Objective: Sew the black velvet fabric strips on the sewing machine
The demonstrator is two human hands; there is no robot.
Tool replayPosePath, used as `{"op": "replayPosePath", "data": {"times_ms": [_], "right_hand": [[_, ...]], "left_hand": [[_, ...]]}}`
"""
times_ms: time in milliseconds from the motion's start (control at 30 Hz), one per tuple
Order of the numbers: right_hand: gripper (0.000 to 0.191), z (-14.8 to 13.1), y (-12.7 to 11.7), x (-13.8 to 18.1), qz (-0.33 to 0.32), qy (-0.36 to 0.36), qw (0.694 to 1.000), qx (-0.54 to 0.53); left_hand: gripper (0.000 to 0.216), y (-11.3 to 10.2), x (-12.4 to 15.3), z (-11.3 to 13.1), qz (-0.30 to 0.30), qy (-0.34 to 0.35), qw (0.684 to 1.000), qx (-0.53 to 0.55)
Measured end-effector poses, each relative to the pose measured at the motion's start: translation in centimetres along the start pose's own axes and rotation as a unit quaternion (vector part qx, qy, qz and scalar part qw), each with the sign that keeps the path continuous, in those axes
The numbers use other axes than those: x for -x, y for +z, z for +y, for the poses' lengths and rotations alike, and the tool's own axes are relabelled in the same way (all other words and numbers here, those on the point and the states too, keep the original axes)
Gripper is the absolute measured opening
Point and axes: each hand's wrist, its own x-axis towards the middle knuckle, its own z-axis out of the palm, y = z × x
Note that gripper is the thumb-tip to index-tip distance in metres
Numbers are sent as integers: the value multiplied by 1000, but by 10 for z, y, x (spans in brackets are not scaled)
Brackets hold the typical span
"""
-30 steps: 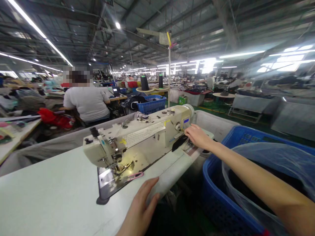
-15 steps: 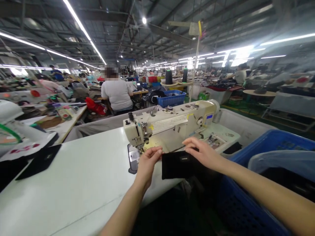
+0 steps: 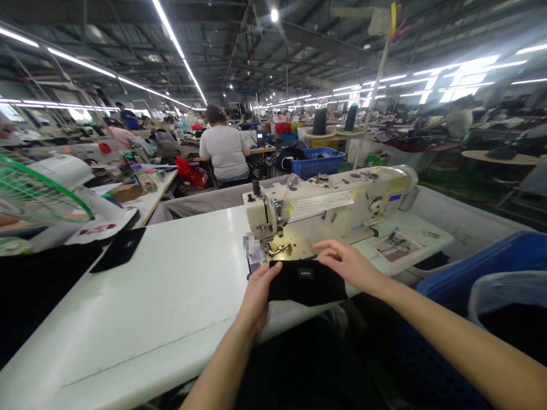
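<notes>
Between my hands hangs a black fabric piece [image 3: 307, 289] with a small white-lettered label [image 3: 306, 273] near its upper edge. My left hand [image 3: 258, 287] is closed on its left top corner, thumb on the near face. At the upper right edge, my right hand [image 3: 342, 262] pinches the cloth between thumb and fingers. Just beyond the cloth stands a cream sewing machine [image 3: 329, 199], its needle area slightly beyond my left hand. The cloth is held over the front edge of the pale worktable [image 3: 179, 285] and hides part of it.
Another black piece [image 3: 119, 250] lies at the table's left, beside a green-and-white fan [image 3: 64, 188]. On the right are a blue crate [image 3: 491, 256] and a bin with a clear plastic liner [image 3: 504, 285]. Ahead sits a person in a pale shirt [image 3: 224, 151], near a blue basket [image 3: 318, 164].
My view has swung left, so the scene sits further right. The left hand now grips the cloth's corner, and the cloth is spread flatter, its label facing me more fully.
</notes>
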Motion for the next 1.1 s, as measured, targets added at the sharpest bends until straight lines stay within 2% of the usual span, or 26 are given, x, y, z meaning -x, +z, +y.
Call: {"op": "replayPosePath", "data": {"times_ms": [167, 367, 500, 600, 733, 833, 1000, 1100], "right_hand": [[32, 8, 5, -1, -6, -4, 1000, -21], [29, 13, 8, 0, 2, -8, 1000, -10], [29, 19, 10, 0, -1, -9, 1000, -3], [26, 30, 10, -3, 17, -23, 998, 48], [26, 44, 11, -12, 50, -67, 977, 195], [19, 44, 27, -22, 50, -113, 964, 235], [10, 37, 72, -44, 16, -179, 949, 259], [9, 39, 85, -55, 20, -185, 949, 255]], "left_hand": [[28, -7, 5, -1, 12, -4, 1000, 20], [33, -13, 4, -7, -13, -7, 1000, 14], [40, -11, 2, -10, -33, -25, 998, 51], [37, -14, 2, -9, 2, -26, 998, 56], [40, -29, 3, -7, 60, 12, 995, -80], [42, -40, 5, -5, 80, 40, 983, -158], [40, -41, 9, -2, 88, 37, 987, -128], [37, -40, 11, 1, 69, 23, 988, -134]]}}
